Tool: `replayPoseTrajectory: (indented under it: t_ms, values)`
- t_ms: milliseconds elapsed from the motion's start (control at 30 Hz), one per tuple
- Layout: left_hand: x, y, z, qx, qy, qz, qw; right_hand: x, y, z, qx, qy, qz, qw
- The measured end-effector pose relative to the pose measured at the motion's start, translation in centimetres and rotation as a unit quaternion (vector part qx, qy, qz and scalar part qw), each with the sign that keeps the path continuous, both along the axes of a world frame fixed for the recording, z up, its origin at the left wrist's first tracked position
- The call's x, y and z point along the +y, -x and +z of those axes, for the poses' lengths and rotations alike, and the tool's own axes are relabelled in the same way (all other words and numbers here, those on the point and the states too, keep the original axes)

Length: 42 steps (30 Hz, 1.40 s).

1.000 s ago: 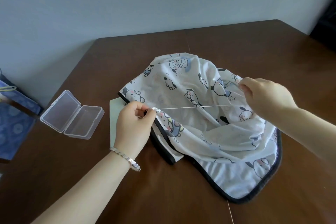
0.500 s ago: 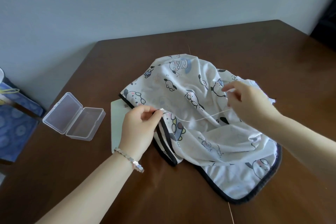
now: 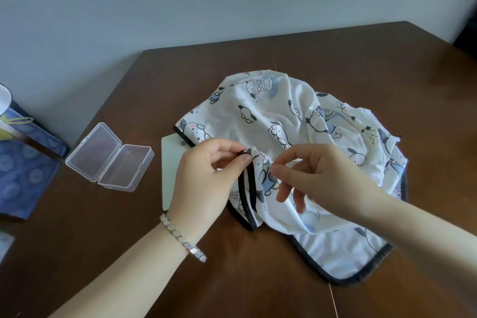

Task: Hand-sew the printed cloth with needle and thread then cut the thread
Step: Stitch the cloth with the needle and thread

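A white printed cloth (image 3: 304,121) with cartoon dogs and dark edge binding lies crumpled on the brown table (image 3: 258,279). My left hand (image 3: 206,178) pinches a folded piece of the cloth's dark-bound edge between thumb and forefinger. My right hand (image 3: 320,175) hovers just right of that pinch, thumb and forefinger brought together over the cloth. The needle is too small to make out, and the thread between the hands does not show clearly.
An open clear plastic box (image 3: 109,157) lies left of the cloth. A pale green card (image 3: 170,162) sticks out from under the cloth and my left hand. Blue patterned bags (image 3: 23,162) stand beside the table's left edge. A wall runs behind the table.
My right hand has moved left from the far side of the cloth to right beside my left hand. The taut thread between the hands has gone slack and out of sight.
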<state>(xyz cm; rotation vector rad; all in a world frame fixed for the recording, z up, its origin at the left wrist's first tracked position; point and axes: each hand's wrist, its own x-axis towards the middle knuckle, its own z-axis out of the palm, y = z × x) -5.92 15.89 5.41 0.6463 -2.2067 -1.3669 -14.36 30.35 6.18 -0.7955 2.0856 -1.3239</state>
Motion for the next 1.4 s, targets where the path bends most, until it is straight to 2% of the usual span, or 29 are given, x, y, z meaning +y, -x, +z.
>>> replayPoseTrajectory:
  t_ms: [533,733,933,1033,1200,1300,1400]
  values:
    - [0.6,0.1,0.0,0.007,0.08,-0.018,0.997,-0.3,0.0,0.2,-0.004,-0.024,0.006,1.0]
    - [1.3,0.0,-0.5,0.021,0.156,0.004,0.987,-1.0,-0.4,-0.3,-0.055,-0.005,-0.002,0.998]
    - [1.7,-0.2,-1.1,0.015,0.17,-0.034,0.985,-1.6,-0.6,-0.9,-0.123,0.032,-0.047,0.991]
    - [1.9,-0.4,-1.2,0.035,0.145,-0.023,0.989,-1.7,-0.7,-1.0,-0.163,0.051,-0.071,0.983]
    - [2.1,0.0,-1.2,0.06,-0.007,-0.011,0.998,-1.6,-1.0,-1.4,-0.279,0.113,-0.103,0.948]
    - [2.2,0.0,-1.1,0.063,-0.02,-0.034,0.997,-1.3,-1.0,-1.6,-0.315,0.136,-0.116,0.932]
    - [2.2,0.0,-1.0,0.061,0.008,-0.052,0.997,-1.2,-0.9,-1.3,-0.326,0.16,-0.122,0.924]
